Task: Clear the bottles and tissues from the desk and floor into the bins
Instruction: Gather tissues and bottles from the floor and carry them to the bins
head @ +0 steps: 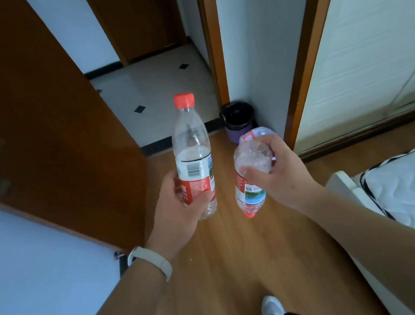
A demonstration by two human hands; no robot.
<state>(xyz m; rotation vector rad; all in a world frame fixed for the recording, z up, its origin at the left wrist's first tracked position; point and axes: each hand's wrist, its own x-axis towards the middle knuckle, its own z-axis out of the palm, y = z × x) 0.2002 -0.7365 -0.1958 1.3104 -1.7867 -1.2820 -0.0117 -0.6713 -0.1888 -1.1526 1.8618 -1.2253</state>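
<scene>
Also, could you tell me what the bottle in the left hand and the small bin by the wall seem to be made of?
Bottle: clear glossy plastic, see-through with highlights; its cap looks like opaque red plastic. Bin: probably purple plastic with an open lattice wall, lined with a shiny black bag.
</scene>
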